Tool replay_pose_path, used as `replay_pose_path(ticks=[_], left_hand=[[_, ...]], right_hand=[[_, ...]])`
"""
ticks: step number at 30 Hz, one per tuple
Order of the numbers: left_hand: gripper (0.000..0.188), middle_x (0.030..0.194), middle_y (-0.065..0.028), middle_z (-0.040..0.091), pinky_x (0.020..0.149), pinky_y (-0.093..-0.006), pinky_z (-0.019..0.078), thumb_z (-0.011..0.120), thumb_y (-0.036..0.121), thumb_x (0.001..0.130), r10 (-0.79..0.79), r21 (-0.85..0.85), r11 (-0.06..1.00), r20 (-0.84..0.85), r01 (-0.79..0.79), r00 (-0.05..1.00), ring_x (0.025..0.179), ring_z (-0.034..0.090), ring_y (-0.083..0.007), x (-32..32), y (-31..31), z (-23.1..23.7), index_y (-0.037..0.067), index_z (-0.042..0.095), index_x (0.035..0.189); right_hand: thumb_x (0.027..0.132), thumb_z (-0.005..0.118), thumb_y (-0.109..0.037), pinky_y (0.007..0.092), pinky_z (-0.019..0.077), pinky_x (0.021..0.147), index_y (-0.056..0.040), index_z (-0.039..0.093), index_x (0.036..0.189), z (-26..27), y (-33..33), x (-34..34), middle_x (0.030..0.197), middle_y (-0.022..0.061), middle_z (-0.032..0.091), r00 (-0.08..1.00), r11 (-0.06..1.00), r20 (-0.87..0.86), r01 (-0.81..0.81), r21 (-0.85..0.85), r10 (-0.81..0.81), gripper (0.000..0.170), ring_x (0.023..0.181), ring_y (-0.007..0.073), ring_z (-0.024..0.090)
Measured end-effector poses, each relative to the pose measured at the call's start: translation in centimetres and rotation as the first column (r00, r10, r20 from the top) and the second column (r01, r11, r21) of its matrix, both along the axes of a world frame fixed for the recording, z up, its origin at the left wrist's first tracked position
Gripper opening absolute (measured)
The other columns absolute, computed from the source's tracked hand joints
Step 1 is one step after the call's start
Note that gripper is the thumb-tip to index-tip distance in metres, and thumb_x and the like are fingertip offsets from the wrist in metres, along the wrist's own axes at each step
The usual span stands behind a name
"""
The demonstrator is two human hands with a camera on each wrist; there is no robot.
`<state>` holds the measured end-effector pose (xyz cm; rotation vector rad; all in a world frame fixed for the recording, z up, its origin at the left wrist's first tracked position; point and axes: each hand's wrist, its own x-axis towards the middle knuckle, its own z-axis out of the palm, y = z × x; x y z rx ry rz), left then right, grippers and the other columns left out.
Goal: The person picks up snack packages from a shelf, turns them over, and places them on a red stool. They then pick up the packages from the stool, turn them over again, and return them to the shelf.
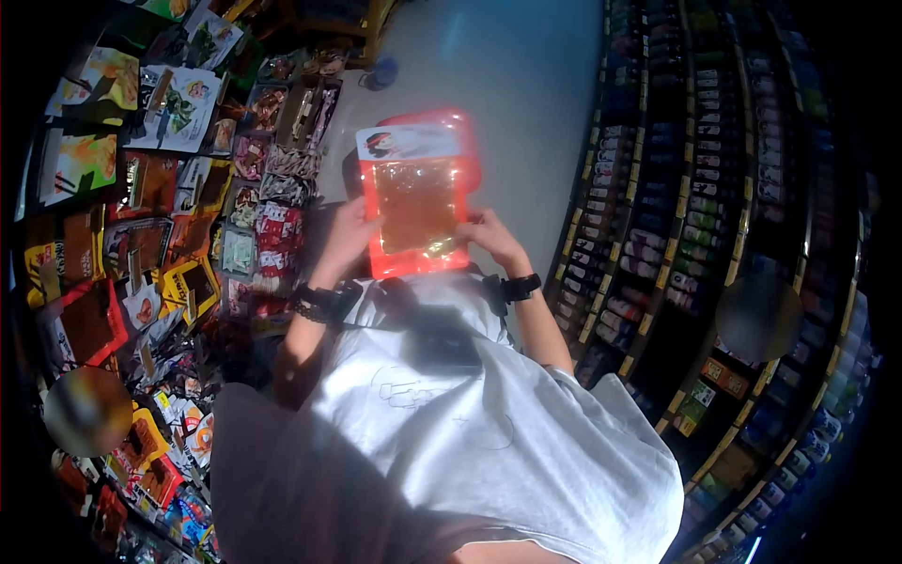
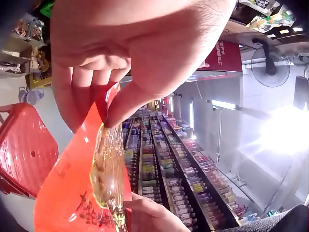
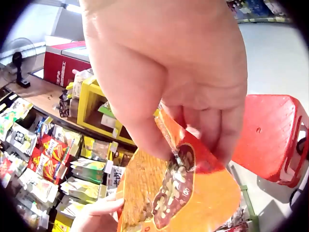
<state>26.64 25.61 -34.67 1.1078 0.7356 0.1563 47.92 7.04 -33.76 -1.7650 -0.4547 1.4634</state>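
A red snack packet (image 1: 420, 211) with a white top label and a see-through window of brown food is upright before the chest. My left hand (image 1: 350, 240) grips its left edge, and my right hand (image 1: 493, 240) pinches the right edge. In the left wrist view, the left hand (image 2: 140, 53) has its thumb on one face of the packet (image 2: 72, 179) and its fingers behind. The right wrist view shows the right hand (image 3: 178, 82) pinching the packet (image 3: 207, 198) the same way, beside a printed oval of nuts.
A red plastic stool (image 3: 265, 135) stands on the floor beyond the packet. Bagged snacks (image 1: 178, 188) fill the shelves on the left; rows of bottles (image 1: 648, 235) line the right. A fan (image 2: 270, 67) and a yellow frame (image 3: 91, 111) appear further off.
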Motion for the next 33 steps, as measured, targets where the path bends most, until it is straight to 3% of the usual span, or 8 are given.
replay_pose_path(ticks=[5, 10, 17, 18, 25, 26, 29, 33], left_hand=[[0.032, 0.112, -0.0094, 0.066, 0.085, -0.0257, 0.0486, 0.054, -0.001, 0.091, 0.055, 0.076, 0.996, -0.065, -0.05, 0.996, 0.1, 0.061, -0.0114, 2.1, -0.4, -5.2, -0.005, 0.055, 0.123], [0.028, 0.104, -0.0047, 0.068, 0.072, -0.0224, 0.0485, 0.056, 0.005, 0.092, 0.008, 0.101, 0.995, -0.307, 0.024, 0.952, 0.088, 0.062, -0.0081, 4.2, -2.0, -14.9, 0.0, 0.061, 0.119], [0.026, 0.093, -0.0017, 0.067, 0.064, -0.0257, 0.046, 0.058, 0.009, 0.089, 0.191, 0.084, 0.981, -0.551, -0.173, 0.813, 0.077, 0.059, -0.0098, 7.8, -4.1, -23.5, 0.004, 0.063, 0.114], [0.024, 0.093, -0.0046, 0.066, 0.066, -0.0284, 0.0464, 0.059, 0.01, 0.088, 0.055, 0.165, 0.982, -0.727, 0.096, 0.685, 0.081, 0.06, -0.0121, 7.6, -3.9, -25.0, 0.002, 0.063, 0.111], [0.032, 0.102, -0.0143, 0.064, 0.079, -0.0363, 0.0487, 0.057, 0.011, 0.087, 0.178, 0.576, 0.811, -0.414, 0.105, 0.893, 0.092, 0.061, -0.0255, 8.4, -2.9, -36.7, 0.003, 0.056, 0.118], [0.029, 0.104, -0.017, 0.064, 0.08, -0.0392, 0.0489, 0.056, 0.013, 0.087, 0.194, 0.529, 0.846, -0.42, 0.066, 0.887, 0.095, 0.061, -0.03, 8.8, -2.5, -37.0, 0.003, 0.058, 0.114], [0.027, 0.106, -0.0189, 0.064, 0.083, -0.042, 0.0489, 0.056, 0.014, 0.087, 0.145, 0.246, 0.969, -0.524, -0.014, 0.839, 0.099, 0.061, -0.0359, 11.8, -1.1, -34.9, 0.003, 0.059, 0.111], [0.027, 0.105, -0.0152, 0.064, 0.083, -0.0369, 0.0492, 0.056, 0.014, 0.088, 0.099, 0.393, 0.903, -0.583, 0.174, 0.806, 0.098, 0.062, -0.0301, 12.1, -1.7, -30.0, 0.002, 0.059, 0.112]], right_hand=[[0.079, 0.063, -0.01, 0.0293, 0.0508, 0.067, 0.0056, 0.067, 0.097, -2.0, 2.0, 4.3, 0.079, 0.0057, 0.066, 0.993, 0.994, -0.041, -0.111, -0.001, 0.111, 0.024, 0.073, 0.0125, 0.062], [0.077, 0.066, -0.009, 0.0362, 0.0512, 0.066, 0.0051, 0.066, 0.087, -15.6, 0.3, 8.5, 0.073, 0.0141, 0.066, 0.934, 0.953, 0.193, -0.297, -0.054, 0.302, 0.017, 0.072, 0.022, 0.065], [0.076, 0.063, -0.005, 0.0424, 0.0504, 0.07, 0.0038, 0.063, 0.095, -23.0, 1.9, 9.6, 0.082, 0.0209, 0.067, 0.859, 0.917, 0.323, -0.356, -0.18, 0.397, 0.021, 0.078, 0.0321, 0.067], [0.076, 0.063, -0.006, 0.0422, 0.0504, 0.071, 0.0033, 0.063, 0.095, -24.5, 2.0, 9.5, 0.084, 0.0208, 0.067, 0.871, 0.918, 0.297, -0.344, -0.2, 0.391, 0.02, 0.08, 0.0323, 0.066], [0.083, 0.058, -0.015, 0.0416, 0.0512, 0.075, 0.0018, 0.063, 0.094, -32.2, 4.4, 12.1, 0.09, 0.022, 0.066, 0.936, 0.959, 0.229, -0.234, -0.157, 0.266, 0.021, 0.086, 0.0353, 0.065], [0.083, 0.057, -0.017, 0.042, 0.0512, 0.075, 0.0014, 0.063, 0.093, -32.4, 4.8, 12.0, 0.09, 0.0229, 0.065, 0.982, 0.987, 0.134, -0.114, -0.116, 0.129, 0.022, 0.086, 0.0366, 0.064], [0.081, 0.068, -0.037, 0.0404, 0.0508, 0.067, -0.0016, 0.069, 0.09, -37.1, 5.1, 12.1, 0.083, 0.0169, 0.068, 0.899, 0.915, 0.236, -0.306, -0.265, 0.369, 0.037, 0.076, 0.0328, 0.066], [0.079, 0.069, -0.038, 0.04, 0.0507, 0.077, -0.002, 0.069, 0.094, -32.2, 5.8, 12.9, 0.088, 0.0164, 0.069, 0.739, 0.876, 0.47, -0.413, -0.251, 0.483, 0.039, 0.084, 0.0327, 0.066]])
